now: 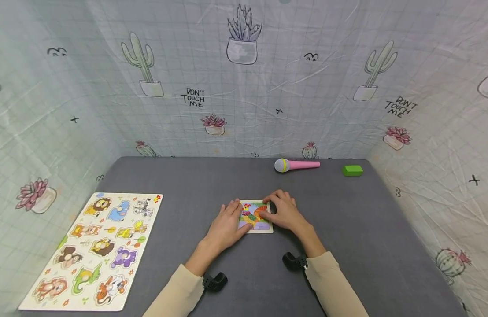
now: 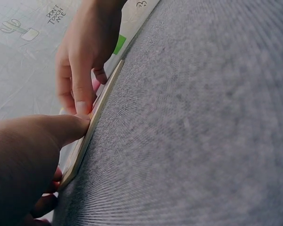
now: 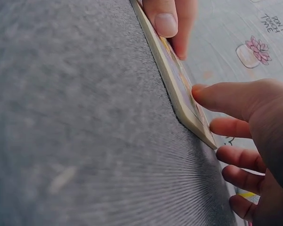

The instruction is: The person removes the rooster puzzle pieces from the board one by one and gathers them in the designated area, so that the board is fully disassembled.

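A small square picture puzzle [image 1: 256,225] with a rooster on it and a pale wooden rim lies flat on the dark grey table, between the two hands. My left hand [image 1: 227,226] rests along its left edge with fairly straight fingers, the thumb on its lower left part. From the other side my right hand [image 1: 284,212] holds it with bent fingers: the thumb touches the picture and the index finger is at the upper right corner. The right wrist view shows the puzzle's rim [image 3: 166,77] edge-on, the right hand's thumb [image 3: 221,98] against its face.
A large animal puzzle board [image 1: 146,244] lies on the left of the table [image 1: 327,281]. Near the back edge are a pink toy microphone [image 1: 303,164] and a green block [image 1: 352,171]. A printed cloth [image 1: 244,101] hangs behind and along both sides.
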{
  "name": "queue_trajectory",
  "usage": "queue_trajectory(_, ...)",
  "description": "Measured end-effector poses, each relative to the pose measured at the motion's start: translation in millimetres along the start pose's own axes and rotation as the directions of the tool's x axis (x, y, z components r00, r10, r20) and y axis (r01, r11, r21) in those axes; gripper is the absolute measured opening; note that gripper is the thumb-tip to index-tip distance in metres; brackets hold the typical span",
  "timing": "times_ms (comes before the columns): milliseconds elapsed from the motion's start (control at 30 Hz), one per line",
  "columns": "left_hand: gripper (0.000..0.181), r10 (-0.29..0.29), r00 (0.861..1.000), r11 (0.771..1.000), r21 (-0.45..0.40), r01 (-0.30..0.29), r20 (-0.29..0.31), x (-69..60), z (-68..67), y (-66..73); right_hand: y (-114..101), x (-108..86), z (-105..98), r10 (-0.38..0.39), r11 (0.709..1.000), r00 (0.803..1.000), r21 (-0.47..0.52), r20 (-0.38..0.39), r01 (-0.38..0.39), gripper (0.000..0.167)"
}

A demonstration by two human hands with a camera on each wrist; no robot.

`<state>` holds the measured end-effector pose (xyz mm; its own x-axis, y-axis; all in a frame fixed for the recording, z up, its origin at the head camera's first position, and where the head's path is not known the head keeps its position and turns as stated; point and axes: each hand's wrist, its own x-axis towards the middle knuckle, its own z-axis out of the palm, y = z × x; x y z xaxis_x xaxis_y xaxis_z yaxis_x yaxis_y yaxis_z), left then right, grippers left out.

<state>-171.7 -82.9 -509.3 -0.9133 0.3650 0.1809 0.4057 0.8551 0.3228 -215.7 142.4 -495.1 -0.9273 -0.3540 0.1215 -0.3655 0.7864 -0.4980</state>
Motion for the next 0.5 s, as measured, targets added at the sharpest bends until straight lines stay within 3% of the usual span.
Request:
queue_trajectory(300,0.074,-0.002,1.0,1.0,0.009,0.002,0.003,0.4,-0.4,0.6,0,9.4,-4,0.055,0.998,0.994,0.014,0.091,-0.056,0.044)
queue_trajectory(500,0.074,0.005,1.0,1.0,0.009,-0.005,0.005,0.4,-0.3,-0.5,-2,12.5,-4,0.074,0.997,0.992,0.023,0.106,-0.077,0.045)
